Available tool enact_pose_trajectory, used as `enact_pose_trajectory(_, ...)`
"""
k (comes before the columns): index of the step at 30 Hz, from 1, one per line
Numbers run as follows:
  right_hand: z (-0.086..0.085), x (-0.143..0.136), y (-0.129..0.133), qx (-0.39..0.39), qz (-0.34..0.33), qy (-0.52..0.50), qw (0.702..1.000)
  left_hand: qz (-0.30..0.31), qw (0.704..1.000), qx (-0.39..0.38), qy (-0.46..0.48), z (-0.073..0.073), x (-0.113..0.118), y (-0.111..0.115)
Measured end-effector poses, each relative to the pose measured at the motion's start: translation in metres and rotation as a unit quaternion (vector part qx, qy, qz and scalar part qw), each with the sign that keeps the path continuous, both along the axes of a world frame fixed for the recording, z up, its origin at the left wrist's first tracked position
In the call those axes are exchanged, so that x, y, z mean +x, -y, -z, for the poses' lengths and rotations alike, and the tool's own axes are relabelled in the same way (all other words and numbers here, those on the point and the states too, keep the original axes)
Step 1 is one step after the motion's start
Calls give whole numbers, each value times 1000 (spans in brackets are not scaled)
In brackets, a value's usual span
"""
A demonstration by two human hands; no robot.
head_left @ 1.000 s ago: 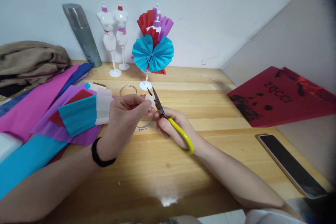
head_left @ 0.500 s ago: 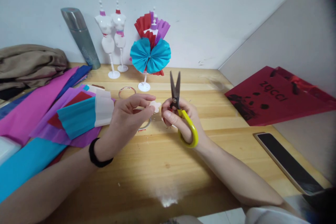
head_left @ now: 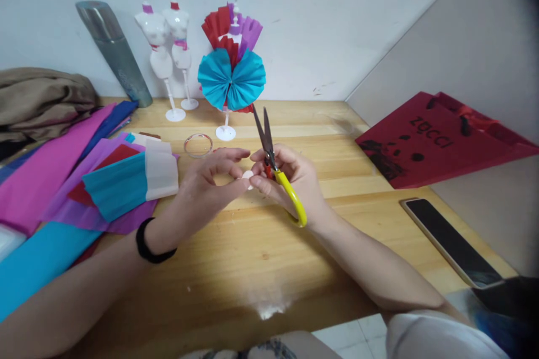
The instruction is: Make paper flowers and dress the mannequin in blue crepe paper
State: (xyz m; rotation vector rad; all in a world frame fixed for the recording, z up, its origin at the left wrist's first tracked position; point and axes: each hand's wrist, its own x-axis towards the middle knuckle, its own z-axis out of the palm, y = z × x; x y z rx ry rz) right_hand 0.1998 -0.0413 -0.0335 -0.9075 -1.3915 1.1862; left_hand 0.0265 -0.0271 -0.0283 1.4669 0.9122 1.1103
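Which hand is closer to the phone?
Right. The right hand, holding yellow-handled scissors, is to the left of the smartphone; the left hand, pinching a small white piece, is farther left, beyond the right hand.

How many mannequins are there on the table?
3 are clear: the left mannequin and the middle mannequin, near the bottle, and the right mannequin, behind the blue bow. One more may hide behind it.

the scissors (head_left: 270, 158) look metal-bladed, the wooden table (head_left: 236, 258) smooth and glossy.
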Motion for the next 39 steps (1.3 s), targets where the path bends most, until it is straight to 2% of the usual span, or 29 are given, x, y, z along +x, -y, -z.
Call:
enact_pose_trajectory(7, -3, 4, -4, -2, -41, -17, 999, 78, 992, -94, 35, -3, -4, -2)
enact_pose_trajectory(15, 1, 5, -7, -42, -50, -45, 997, 53, 991, -121, 20, -5, -3, 2)
enact_pose_trajectory(21, 3, 6, -8, -52, -48, -57, 996, 93, 983, -157, 20, -8, -2, 0)
enact_pose_trajectory(27, 9, 4, -12, -85, -120, -147, 978, 118, 975, -181, 51, -8, -3, 0)
enact_pose_trajectory(35, 6, 1, -11, -97, -76, -139, 983, 106, 974, -185, 73, -8, -2, 0)
enact_pose_trajectory(39, 3, 1, -11, -90, -47, -127, 987, 63, 981, -169, 77, -10, -1, 0)
